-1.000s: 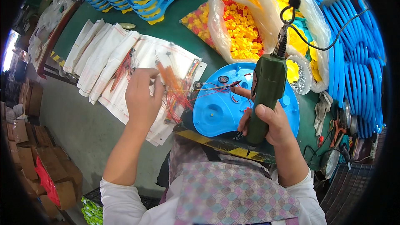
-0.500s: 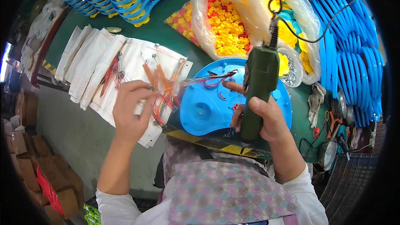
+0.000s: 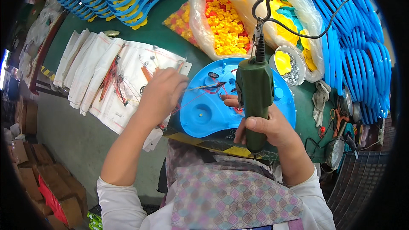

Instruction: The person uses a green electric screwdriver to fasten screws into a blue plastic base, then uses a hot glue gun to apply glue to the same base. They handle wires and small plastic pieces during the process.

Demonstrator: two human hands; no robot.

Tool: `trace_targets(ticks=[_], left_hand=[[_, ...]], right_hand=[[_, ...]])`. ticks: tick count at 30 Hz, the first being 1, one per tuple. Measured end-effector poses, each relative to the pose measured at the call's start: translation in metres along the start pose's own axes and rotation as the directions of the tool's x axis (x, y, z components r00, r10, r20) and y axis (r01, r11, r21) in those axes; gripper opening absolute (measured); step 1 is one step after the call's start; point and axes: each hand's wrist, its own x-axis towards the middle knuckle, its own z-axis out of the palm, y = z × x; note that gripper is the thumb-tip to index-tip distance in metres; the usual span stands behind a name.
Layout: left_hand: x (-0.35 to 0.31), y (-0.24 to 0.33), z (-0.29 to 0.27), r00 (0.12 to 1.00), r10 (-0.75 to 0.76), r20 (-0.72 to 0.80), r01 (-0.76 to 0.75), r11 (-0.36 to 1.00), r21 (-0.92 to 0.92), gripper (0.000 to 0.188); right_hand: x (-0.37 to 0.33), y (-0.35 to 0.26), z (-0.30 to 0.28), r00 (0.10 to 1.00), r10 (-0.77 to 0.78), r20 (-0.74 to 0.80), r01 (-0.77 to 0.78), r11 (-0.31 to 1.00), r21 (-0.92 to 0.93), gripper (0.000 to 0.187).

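In my right hand (image 3: 275, 127) is a dark green electric screwdriver (image 3: 254, 102), upright and hanging from a hook and cord. My right fingers reach past it over a blue curved plastic shell (image 3: 200, 121). The shell lies hollow side up, with thin red and dark wires (image 3: 213, 87) and a small black round part (image 3: 213, 75) in it. My left hand (image 3: 162, 93) is closed at the shell's left edge on wires that run into it; its fingertips are partly hidden. Under that hand, white cloth-like sheets (image 3: 123, 110) carry more wired parts (image 3: 115, 81).
Plastic bags of yellow and red star-like pieces (image 3: 226, 25) and larger yellow pieces (image 3: 283, 27) stand behind the shell. A bowl of screws (image 3: 294, 72) is at its right. Stacked blue shells (image 3: 355, 59) line the right and far left. A glove (image 3: 320, 102) and scissors (image 3: 339, 121) lie right.
My left hand has moved right and away from me, drawing wires from the pile on the sheets toward the shell. The screwdriver has shifted slightly left in my right hand.
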Motion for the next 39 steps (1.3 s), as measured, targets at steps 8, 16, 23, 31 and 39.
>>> trace_targets(ticks=[8, 16, 23, 31, 39], left_hand=[[0.011, 0.022, 0.018, 0.983, 0.164, 0.084, -0.158, 0.984, -0.076, 0.020], [0.005, 0.031, 0.003, 0.951, 0.168, -0.261, -0.178, 0.984, -0.016, 0.026], [0.001, 0.064, -0.011, 0.950, 0.232, -0.207, -0.236, 0.972, 0.005, 0.039], [0.005, 0.053, 0.016, 0.850, 0.475, 0.227, -0.512, 0.847, 0.145, 0.035], [0.037, 0.038, 0.025, 0.798, 0.474, 0.372, -0.511, 0.859, 0.001, 0.017]], right_hand=[[-0.004, -0.002, -0.009, 0.990, -0.104, -0.092, 0.105, 0.994, 0.009, 0.083], [-0.010, -0.013, -0.011, 0.979, -0.169, -0.113, 0.161, 0.984, -0.074, 0.085], [-0.016, -0.005, -0.020, 0.980, -0.157, -0.124, 0.149, 0.986, -0.074, 0.086], [-0.034, -0.008, -0.029, 0.954, -0.239, -0.181, 0.233, 0.971, -0.055, 0.080], [-0.053, -0.005, -0.044, 0.849, -0.484, -0.210, 0.439, 0.869, -0.228, 0.071]])
